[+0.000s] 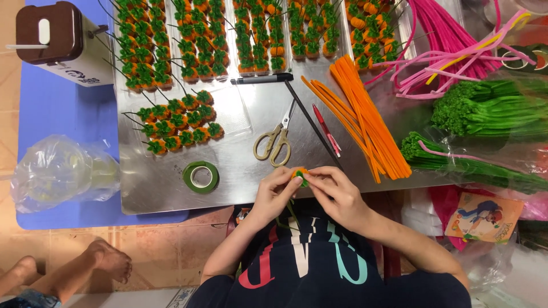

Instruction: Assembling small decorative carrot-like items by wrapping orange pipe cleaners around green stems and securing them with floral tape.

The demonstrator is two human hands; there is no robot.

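while both hands meet at the lower centre of the frame, the left hand (273, 195) and right hand (337, 191) pinch 1 small orange-and-green carrot piece (300, 174) between their fingertips, equally near, just below the scissors (275, 142).

The person wears a dark navy short-sleeved top, seen at the lower centre of the frame, with big block letters across the chest in red, white and teal. The sleeves end above the elbows, so both forearms are bare down to the left hand (274, 194) and the right hand (337, 191). No rings, watch or bracelets show on either wrist, and the nails look short and unpainted
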